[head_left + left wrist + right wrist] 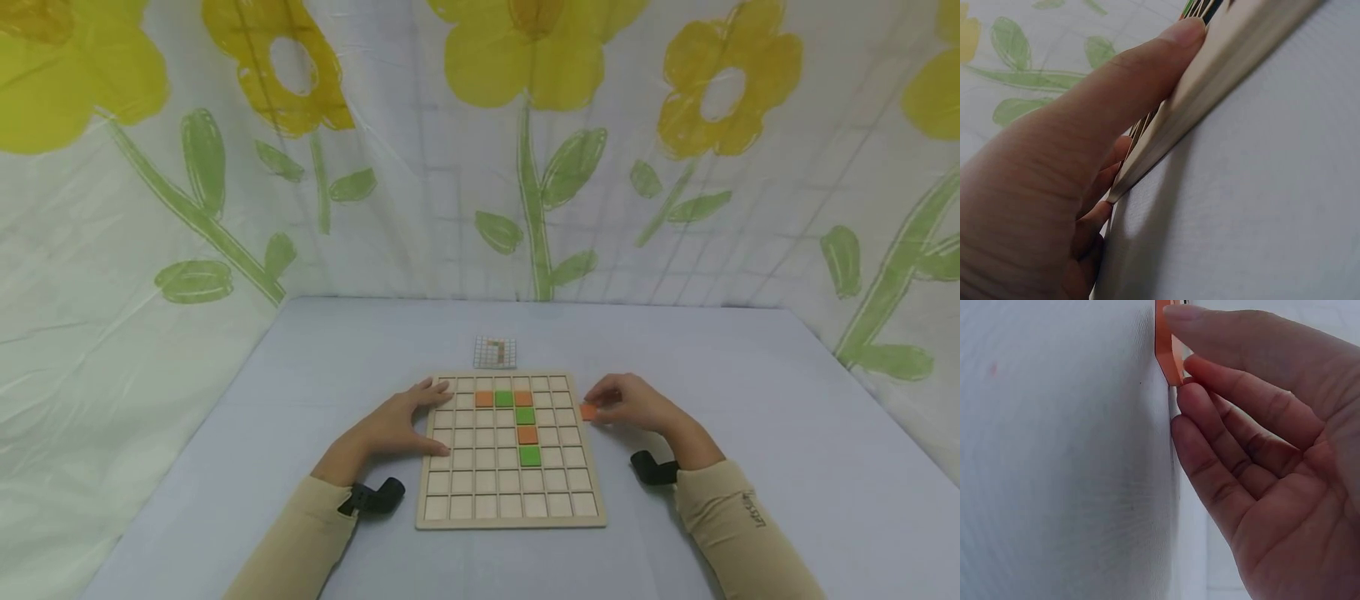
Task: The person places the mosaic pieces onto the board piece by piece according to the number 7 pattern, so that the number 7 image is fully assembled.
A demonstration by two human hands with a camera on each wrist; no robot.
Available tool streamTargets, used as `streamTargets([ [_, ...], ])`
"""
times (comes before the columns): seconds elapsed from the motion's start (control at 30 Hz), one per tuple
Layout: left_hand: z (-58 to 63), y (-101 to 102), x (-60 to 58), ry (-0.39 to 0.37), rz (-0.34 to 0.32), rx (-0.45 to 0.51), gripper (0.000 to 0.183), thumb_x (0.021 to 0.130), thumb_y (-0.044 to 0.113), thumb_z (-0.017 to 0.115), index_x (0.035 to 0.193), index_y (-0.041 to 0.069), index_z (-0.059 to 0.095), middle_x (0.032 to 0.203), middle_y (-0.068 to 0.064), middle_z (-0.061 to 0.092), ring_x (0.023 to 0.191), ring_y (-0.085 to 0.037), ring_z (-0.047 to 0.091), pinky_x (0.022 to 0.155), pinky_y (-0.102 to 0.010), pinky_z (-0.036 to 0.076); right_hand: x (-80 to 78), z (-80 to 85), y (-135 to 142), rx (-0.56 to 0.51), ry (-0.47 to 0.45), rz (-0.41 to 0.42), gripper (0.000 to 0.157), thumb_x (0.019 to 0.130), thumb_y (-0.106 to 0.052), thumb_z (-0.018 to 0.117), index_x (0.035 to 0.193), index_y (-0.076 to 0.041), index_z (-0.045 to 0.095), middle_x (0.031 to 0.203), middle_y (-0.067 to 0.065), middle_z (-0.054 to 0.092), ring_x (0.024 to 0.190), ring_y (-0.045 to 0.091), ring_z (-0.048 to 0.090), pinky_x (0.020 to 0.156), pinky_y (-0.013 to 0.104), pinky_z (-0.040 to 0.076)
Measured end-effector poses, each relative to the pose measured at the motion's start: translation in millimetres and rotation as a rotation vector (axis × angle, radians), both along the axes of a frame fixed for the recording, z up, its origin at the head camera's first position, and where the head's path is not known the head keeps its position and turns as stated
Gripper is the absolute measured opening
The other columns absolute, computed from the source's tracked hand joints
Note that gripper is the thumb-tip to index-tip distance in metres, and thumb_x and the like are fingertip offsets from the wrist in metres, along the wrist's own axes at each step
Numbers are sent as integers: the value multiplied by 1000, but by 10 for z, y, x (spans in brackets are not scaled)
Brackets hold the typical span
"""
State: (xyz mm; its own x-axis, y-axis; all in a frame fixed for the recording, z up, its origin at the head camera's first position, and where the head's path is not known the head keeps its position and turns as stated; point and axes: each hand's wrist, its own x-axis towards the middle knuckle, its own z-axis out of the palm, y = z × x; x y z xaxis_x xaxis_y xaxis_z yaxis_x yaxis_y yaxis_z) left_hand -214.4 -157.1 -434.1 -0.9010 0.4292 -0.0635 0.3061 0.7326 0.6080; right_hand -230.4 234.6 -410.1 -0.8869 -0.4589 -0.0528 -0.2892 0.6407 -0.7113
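Observation:
A square wooden grid board lies on the table, holding orange tiles and green tiles in a row that turns down a column. My left hand rests on the board's left edge, thumb and fingers spread. In the left wrist view, the thumb lies over the wooden rim. Just beyond the right edge, my right hand pinches a loose orange tile close to the table. The right wrist view shows the thumb on that tile, with the other fingers curled beneath.
Behind the board lies a small card printed with a coloured grid pattern. A pale cloth covers the table. A curtain with painted flowers hangs behind it. Each wrist wears a black camera mount.

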Motion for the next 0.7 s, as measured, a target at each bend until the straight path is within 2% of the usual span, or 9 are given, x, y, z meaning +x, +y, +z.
streamTargets([
  [0.3,-19,-2,-9,5,-8,3,93,57,62,78,137,25,48,152,11,29,145,-22,15,115,-54,18,1,-14,8,26,36,30,25,76,-6,73,100,1,69,102,14,67,94,22,62,80,26,51],
  [0.53,-23,1,-10,9,-5,-8,93,57,62,78,137,27,47,152,12,29,145,-22,16,115,-54,19,19,4,-16,64,69,9,22,75,-7,75,95,0,70,99,13,68,91,21,63,78,29,52],
  [0.7,-21,-3,-11,10,-5,-4,93,57,63,78,137,27,48,151,13,29,145,-21,15,115,-55,19,22,14,-17,88,57,-14,20,76,-7,75,94,-1,71,95,11,69,86,17,62,75,28,52],
])
